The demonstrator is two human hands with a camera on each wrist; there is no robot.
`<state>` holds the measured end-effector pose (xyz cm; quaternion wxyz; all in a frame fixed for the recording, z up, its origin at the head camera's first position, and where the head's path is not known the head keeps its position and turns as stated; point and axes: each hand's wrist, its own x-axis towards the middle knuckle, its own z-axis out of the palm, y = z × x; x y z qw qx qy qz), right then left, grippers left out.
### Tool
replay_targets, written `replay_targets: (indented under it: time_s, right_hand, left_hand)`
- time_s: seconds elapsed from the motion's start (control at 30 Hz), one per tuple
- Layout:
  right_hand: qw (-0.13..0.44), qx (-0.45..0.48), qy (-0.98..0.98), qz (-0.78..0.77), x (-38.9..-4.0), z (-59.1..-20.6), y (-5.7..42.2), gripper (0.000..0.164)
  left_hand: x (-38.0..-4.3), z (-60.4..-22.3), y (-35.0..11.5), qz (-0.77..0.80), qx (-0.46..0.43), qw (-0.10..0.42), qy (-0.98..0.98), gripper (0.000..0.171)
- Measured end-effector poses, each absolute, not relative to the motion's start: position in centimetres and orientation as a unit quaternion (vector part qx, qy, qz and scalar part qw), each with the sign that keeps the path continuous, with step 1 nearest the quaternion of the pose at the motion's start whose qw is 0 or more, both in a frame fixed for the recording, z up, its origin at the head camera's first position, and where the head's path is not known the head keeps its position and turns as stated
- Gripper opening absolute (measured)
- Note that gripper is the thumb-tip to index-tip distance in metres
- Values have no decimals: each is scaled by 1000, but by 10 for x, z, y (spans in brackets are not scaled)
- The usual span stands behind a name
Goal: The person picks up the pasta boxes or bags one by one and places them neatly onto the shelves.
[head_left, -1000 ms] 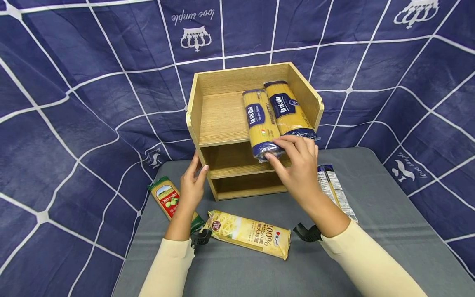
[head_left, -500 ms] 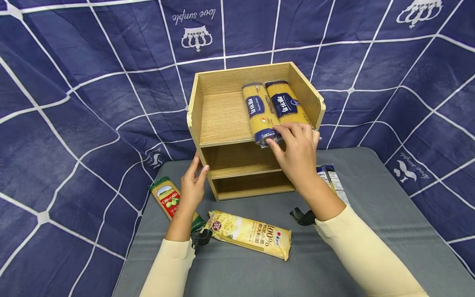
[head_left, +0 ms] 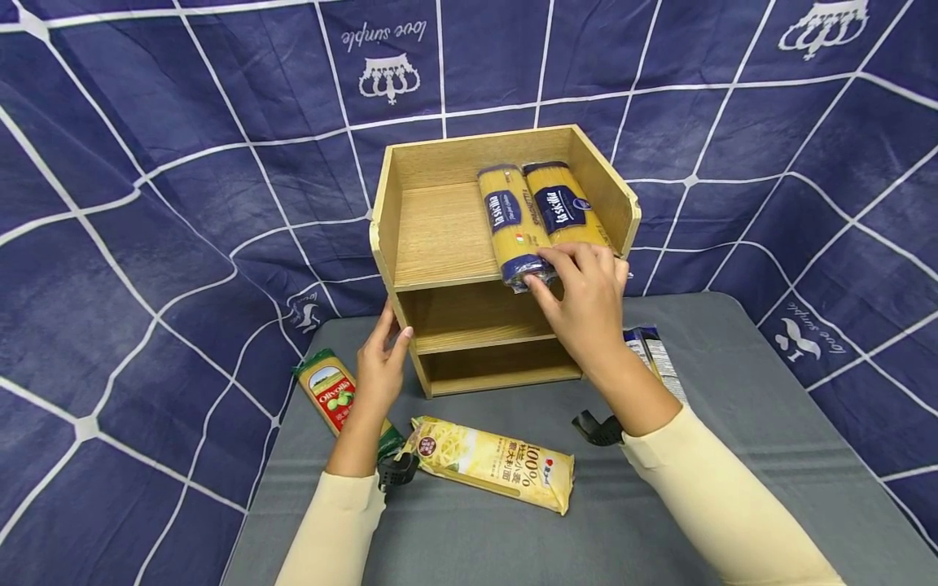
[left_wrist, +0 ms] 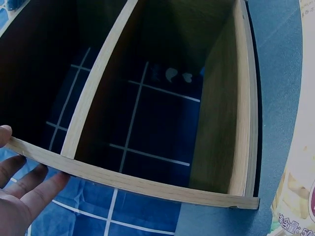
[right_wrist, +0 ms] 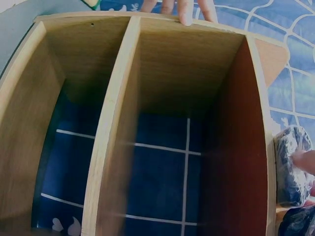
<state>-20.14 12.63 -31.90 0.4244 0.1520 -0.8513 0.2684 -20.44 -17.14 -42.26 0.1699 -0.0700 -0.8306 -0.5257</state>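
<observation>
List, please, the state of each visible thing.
Wooden shelf: upright, front open
Left pasta packet: lying on shelf top
Right pasta packet: lying beside it
Olivolà packet: label up, partly hidden
Yellow packet: lying label up
Blue packet: partly hidden
Left hand: touching shelf side
Right hand: pinching left packet

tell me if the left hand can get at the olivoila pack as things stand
Probably yes: the Olivoilà pack lies near the left hand, its far end uncovered, though that hand would first need to let go of the wooden shelf.
</observation>
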Motion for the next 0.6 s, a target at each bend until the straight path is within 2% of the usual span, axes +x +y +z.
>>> replay_targets:
  time_s: [0.23,0.47,0.6]
  right_hand:
    - [437,181,-834,284,-198,-326,133,39]
    - [494,244,-764,337,-188,-338,150,24]
    - [534,222,-716,391,-179,-349,160,20]
  left_hand:
    - [-205,-420,-170,-550,-80,182,-811,61]
    - [-199,-405,-164,-566,-66,167,-804,60]
    - [-190,-388,-158,-571,-51,185,-799,58]
